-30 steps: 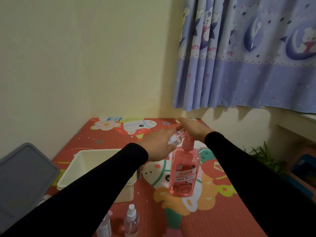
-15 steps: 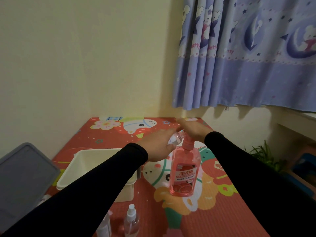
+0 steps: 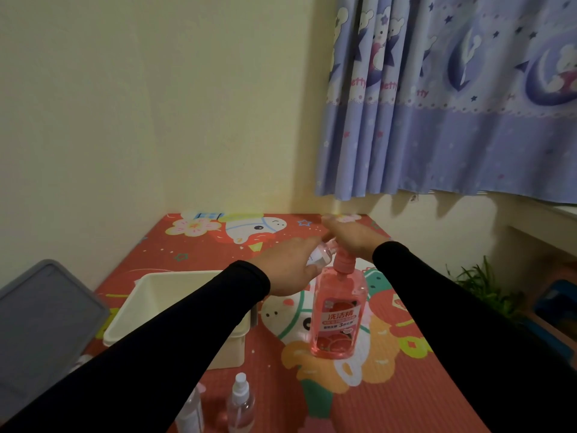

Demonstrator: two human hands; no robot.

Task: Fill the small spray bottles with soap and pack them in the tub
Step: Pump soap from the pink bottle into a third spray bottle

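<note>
Left hand (image 3: 292,270) grips a small clear spray bottle (image 3: 321,255), fingers curled round its body; bottle tilted, open end toward the pink pump head of the soap bottle (image 3: 338,317). Right hand (image 3: 352,237) lies palm-down on top of that pump, fingers fairly straight and extended toward the left hand; whether the pump is pressed down cannot be told. Both arms in black sleeves.

Soap bottle: pink, translucent, labelled, upright on the red cartoon-print mat (image 3: 390,385), just right of the tub (image 3: 175,304). Tub: cream, open top, sits on the mat under the left forearm; contents hidden by the arm.

Near bottom edge, in front of the tub: one capped spray bottle (image 3: 241,404) standing upright with white nozzle, and a second bottle (image 3: 191,412) beside it, partly behind the left sleeve.

Grey lid (image 3: 40,323) at far left, leaning off the mat edge. Purple printed curtain (image 3: 452,98) upper right, green plant (image 3: 480,285) at right.
</note>
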